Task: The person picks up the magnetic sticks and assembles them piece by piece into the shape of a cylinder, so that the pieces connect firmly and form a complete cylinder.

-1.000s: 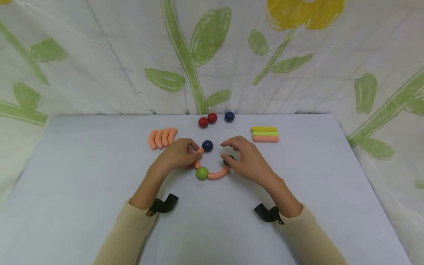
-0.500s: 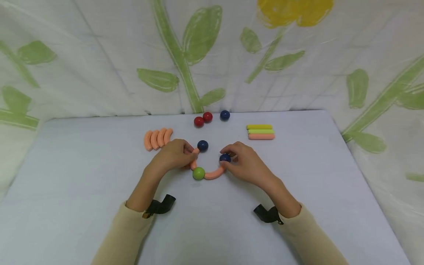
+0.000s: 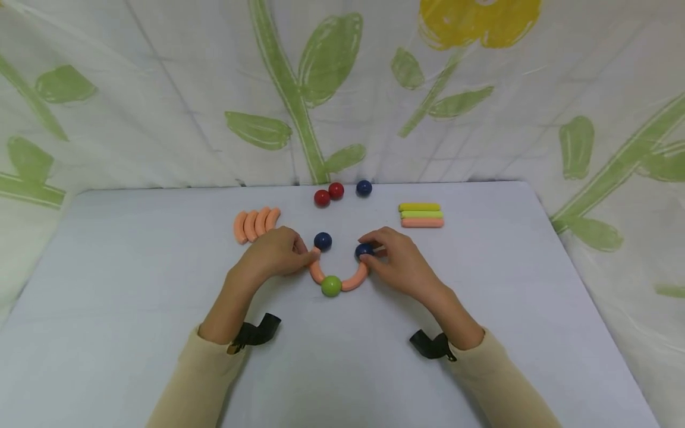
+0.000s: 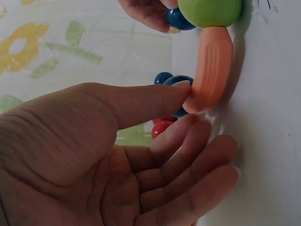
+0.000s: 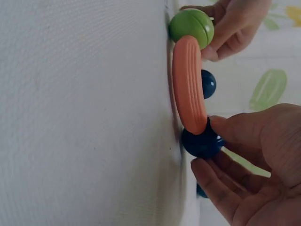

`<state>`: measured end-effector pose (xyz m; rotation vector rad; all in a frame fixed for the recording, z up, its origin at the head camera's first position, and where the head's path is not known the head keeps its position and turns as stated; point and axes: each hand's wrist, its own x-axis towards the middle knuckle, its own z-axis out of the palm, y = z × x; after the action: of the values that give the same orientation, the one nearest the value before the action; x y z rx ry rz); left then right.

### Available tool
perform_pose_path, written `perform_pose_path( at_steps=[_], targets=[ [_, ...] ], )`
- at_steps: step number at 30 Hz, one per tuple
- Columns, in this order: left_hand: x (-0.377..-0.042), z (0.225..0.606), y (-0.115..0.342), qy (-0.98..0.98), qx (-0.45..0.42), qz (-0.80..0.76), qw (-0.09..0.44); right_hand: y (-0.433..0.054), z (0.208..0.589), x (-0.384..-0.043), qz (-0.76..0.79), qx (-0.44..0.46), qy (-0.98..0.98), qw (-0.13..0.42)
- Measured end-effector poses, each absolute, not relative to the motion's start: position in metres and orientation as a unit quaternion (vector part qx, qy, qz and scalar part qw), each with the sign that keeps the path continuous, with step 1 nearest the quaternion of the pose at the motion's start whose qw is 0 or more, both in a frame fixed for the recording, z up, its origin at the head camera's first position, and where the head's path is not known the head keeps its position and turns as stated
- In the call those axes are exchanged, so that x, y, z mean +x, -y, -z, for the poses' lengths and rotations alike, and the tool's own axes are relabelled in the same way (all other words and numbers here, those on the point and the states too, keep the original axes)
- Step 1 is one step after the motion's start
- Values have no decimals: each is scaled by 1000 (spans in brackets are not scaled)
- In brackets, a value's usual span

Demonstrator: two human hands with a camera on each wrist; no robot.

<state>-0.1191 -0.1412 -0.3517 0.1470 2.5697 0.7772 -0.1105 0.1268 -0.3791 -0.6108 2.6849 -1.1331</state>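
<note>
L sleeve (image 3: 195, 380): beige, long, plain, few soft folds nr cuff
R sleeve (image 3: 500, 380): same beige, also long & plain
L wrist unit (image 3: 262, 330): blk, elbow-bent tube shape, sm. brownish bit at cuff
R wrist unit (image 3: 430, 344): blk, matching bent shape, inner side of wrist
L hand (image 3: 275, 252) & R hand (image 3: 398, 261): bare

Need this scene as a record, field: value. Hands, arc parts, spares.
left hand: pinches left curved piece near its end
right hand: pinches blue ball at right curved piece
arc middle: green ball, touching both pieces
arc left tip: second blue ball, contact unclear
spares, back: two red balls, third blue ball
spares, left: four curved pieces
spares, right: yellow stick, light-green stick, pink stick
</note>
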Motion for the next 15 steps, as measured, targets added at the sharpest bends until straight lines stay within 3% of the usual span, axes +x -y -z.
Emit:
perform_pose_path(
  at_steps=[8, 15],
  targets=[
    [-121, 359, 133, -929, 102, -329, 136, -127, 385, -113, 393, -204, -894, 67],
    [-122, 366, 127, -928, 144, -323, 116, -127, 385, -115, 377, -192, -906, 34]
  ],
)
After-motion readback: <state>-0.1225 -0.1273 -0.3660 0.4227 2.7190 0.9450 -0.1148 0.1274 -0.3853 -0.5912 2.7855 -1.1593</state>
